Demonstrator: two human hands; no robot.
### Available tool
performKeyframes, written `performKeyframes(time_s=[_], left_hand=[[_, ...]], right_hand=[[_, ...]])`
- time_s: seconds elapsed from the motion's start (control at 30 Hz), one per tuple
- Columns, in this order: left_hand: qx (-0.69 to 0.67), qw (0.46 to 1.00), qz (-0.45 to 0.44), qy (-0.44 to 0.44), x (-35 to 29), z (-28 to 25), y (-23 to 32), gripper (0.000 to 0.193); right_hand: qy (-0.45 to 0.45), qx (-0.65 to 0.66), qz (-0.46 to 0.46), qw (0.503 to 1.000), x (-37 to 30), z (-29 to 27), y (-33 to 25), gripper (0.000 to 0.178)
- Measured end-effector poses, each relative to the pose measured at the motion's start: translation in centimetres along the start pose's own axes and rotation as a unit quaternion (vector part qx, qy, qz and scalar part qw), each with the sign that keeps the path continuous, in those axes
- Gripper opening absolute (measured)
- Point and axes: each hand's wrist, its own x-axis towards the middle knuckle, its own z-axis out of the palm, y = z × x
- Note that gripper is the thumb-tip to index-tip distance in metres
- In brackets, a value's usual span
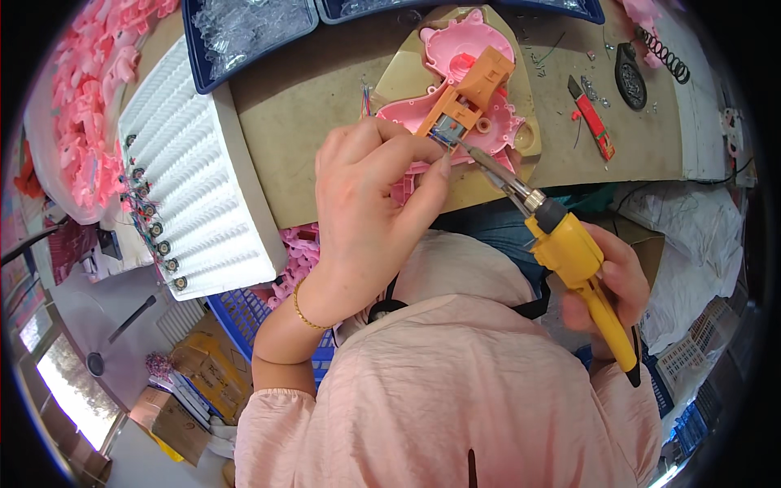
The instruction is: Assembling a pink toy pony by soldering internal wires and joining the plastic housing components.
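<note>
Fabric of our pale pink shirt (472, 382) lies nearest, below the pink shell (447, 49). Right of and below that shell, our right hand (614, 276) curls its fingers round a yellow soldering gun (569, 252), whose tip slants to the lower end of the orange part (492, 69) lying over the shell. Our left hand (370, 175) is at the shell's lower left, thumb and forefinger brought close together; we cannot tell what they pinch. A red cutter (598, 126) lies right of the shell, a blue bin (252, 69) to its upper left. Well apart, lower left of the shell, a carton (215, 374) bears dark print too small for us to read.
</note>
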Motion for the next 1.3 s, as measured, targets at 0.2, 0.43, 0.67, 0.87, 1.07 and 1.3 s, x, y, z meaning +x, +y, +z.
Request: performKeyframes(time_s=[0.2,0.43,0.67,0.87,1.07,1.3], left_hand=[[-0.017,1.000,-0.012,0.000,0.0,0.2,-0.1,0.007],[-0.016,1.000,-0.007,0.003,0.0,0.2,-0.2,0.006],[-0.010,1.000,-0.010,-0.008,0.1,0.0,0.0,0.007],[0.129,0.983,0.112,0.061,-0.5,-0.4,0.9,0.020],[0.468,0.838,0.278,-0.033,2.2,0.7,3.4,0.030],[0.276,0.930,0.231,-0.077,8.1,-1.1,4.9,0.032]], right_hand=[[0.016,-0.001,0.007,1.000,-0.3,0.2,-0.1,0.051],[0.023,0.027,-0.005,0.999,-0.9,0.0,0.3,0.053],[0.111,0.060,0.001,0.992,-2.2,0.2,0.9,0.054],[0.332,-0.030,0.131,0.934,-3.6,-0.9,0.7,0.054],[0.432,0.045,0.106,0.895,-3.4,-2.6,1.7,0.051],[0.476,-0.003,0.133,0.869,-5.8,-3.5,1.7,0.051]])
